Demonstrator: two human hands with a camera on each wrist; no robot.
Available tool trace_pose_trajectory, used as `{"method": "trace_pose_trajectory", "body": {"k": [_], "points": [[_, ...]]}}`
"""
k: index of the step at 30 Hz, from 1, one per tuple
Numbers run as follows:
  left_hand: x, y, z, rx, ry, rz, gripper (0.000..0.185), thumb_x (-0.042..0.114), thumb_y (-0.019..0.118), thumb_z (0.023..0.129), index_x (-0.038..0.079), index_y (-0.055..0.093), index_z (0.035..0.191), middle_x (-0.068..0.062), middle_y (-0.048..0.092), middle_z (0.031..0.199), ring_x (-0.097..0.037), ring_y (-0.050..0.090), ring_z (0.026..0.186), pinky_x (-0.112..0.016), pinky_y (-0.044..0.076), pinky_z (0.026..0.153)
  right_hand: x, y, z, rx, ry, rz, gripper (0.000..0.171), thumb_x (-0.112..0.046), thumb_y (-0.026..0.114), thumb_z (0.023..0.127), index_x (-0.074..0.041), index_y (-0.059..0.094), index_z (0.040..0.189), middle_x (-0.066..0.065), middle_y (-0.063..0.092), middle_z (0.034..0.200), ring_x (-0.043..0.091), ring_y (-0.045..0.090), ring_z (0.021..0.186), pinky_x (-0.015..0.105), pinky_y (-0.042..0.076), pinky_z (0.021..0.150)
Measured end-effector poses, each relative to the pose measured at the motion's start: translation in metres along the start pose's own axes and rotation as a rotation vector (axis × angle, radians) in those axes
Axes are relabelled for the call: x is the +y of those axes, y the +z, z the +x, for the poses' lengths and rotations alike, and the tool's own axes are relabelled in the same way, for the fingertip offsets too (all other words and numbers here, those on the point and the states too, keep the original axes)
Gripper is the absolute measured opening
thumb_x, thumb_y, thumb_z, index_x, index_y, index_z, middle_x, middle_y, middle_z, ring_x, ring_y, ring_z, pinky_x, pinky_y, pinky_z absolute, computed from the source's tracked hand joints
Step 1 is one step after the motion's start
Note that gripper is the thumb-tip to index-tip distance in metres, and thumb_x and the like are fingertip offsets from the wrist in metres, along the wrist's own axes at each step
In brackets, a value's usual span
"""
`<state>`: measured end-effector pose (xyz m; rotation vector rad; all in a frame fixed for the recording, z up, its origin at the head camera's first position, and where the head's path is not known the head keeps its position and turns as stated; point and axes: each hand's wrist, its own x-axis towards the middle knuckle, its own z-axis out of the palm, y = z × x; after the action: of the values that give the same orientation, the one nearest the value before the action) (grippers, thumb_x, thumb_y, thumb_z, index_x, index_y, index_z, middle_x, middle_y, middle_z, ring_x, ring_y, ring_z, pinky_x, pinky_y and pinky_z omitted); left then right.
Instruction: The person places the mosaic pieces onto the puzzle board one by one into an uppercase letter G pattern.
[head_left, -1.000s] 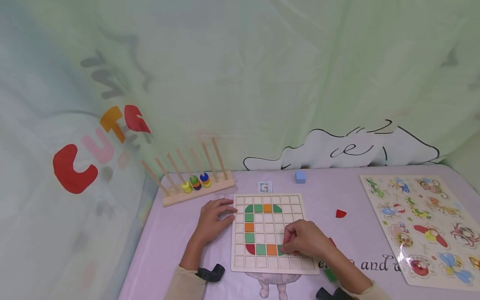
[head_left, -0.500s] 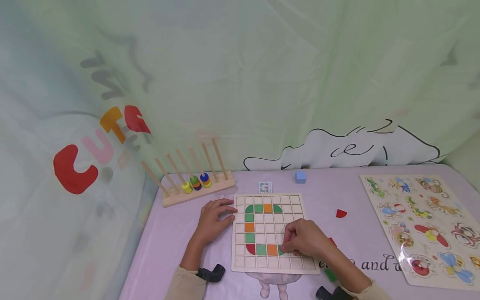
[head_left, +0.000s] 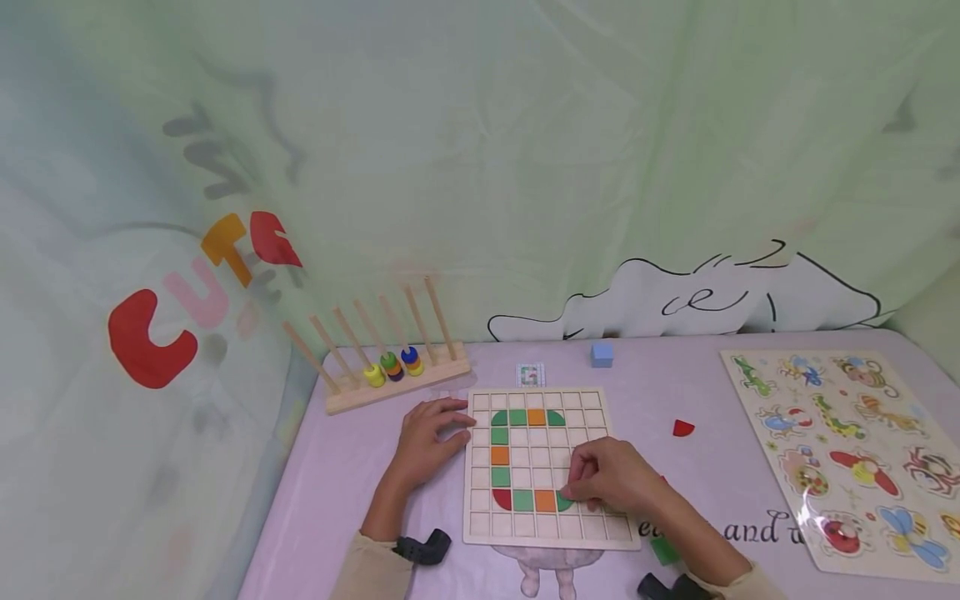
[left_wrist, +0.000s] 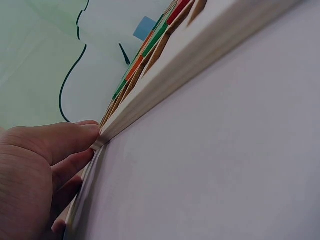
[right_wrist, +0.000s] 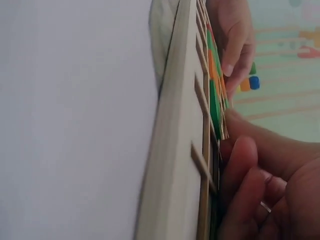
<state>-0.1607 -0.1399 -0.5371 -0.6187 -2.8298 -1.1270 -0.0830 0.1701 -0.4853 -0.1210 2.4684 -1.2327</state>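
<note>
Green quarter-round tile [head_left: 564,501]: seated in the grid board [head_left: 592,533], second row from the near edge, closing the lower right corner of a C-shaped run of green, orange and red tiles. It is pinched at its edge by the curled fingers [head_left: 576,490] of the right hand [head_left: 611,479], which rests on the board.

Grid board: pale wood, lying flat on the lilac table [head_left: 352,467] at the centre. Its left edge, toward 9 o'clock, is touched by the left hand [head_left: 423,437], fingers relaxed and nearly straight, tips against the rim; nothing is gripped. In the left wrist view the fingertips [left_wrist: 87,131] are seen butted against the board's corner.

Loose pieces: a red quarter-round [head_left: 682,427] at 3 o'clock of the board, well apart; a green square [head_left: 662,550] near the right forearm at 5 o'clock; a blue cube [head_left: 601,354] at 1 o'clock.

Small pattern card [head_left: 529,374]: just beyond the far edge at 12 o'clock.

Peg rack [head_left: 397,385]: at 10 o'clock, with coloured rings on three pegs.

Animal puzzle [head_left: 840,450]: far right, at 3 o'clock.
</note>
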Motion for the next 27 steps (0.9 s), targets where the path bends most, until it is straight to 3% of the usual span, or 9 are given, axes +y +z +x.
{"method": "trace_pose_trajectory", "body": {"k": [6,13,22,27], "points": [[0.0,0.0,0.0,-0.005,0.002,0.008,0.017,0.026,0.074,0.092,0.025,0.078,0.108,0.004,0.065,0.138,-0.025,0.048,0.142,-0.057,0.027,0.119,0.01,-0.022,-0.007,-0.018,-0.031,0.064,0.024,-0.027,0.086,0.081,-0.011,0.068,0.083,0.001,0.061,0.071,0.016,0.057,0.07,0.022,0.046,0.058],[0.001,-0.001,-0.001,-0.005,0.0,0.0,0.017,0.025,0.073,0.092,0.025,0.078,0.108,0.004,0.065,0.137,-0.025,0.048,0.141,-0.057,0.027,0.119,0.025,-0.05,-0.025,-0.044,-0.041,0.01,0.018,-0.028,0.083,0.084,-0.015,0.071,0.088,0.0,0.063,0.074,0.014,0.057,0.075,0.021,0.046,0.063],[0.003,-0.002,-0.001,-0.003,-0.005,0.006,0.017,0.024,0.073,0.092,0.024,0.078,0.108,0.003,0.065,0.138,-0.026,0.048,0.142,-0.059,0.028,0.118,0.061,-0.067,-0.042,-0.206,-0.093,-0.024,0.014,-0.026,0.082,0.083,-0.019,0.075,0.093,-0.003,0.063,0.069,0.007,0.056,0.065,0.023,0.042,0.058],[0.004,-0.002,-0.001,-0.007,-0.004,0.009,0.017,0.023,0.073,0.092,0.023,0.078,0.109,0.002,0.065,0.138,-0.027,0.047,0.143,-0.059,0.027,0.119,0.077,-0.068,-0.047,-0.283,-0.151,0.03,0.02,-0.021,0.085,0.079,-0.018,0.075,0.096,0.002,0.071,0.084,0.011,0.057,0.066,0.025,0.045,0.049]]}}
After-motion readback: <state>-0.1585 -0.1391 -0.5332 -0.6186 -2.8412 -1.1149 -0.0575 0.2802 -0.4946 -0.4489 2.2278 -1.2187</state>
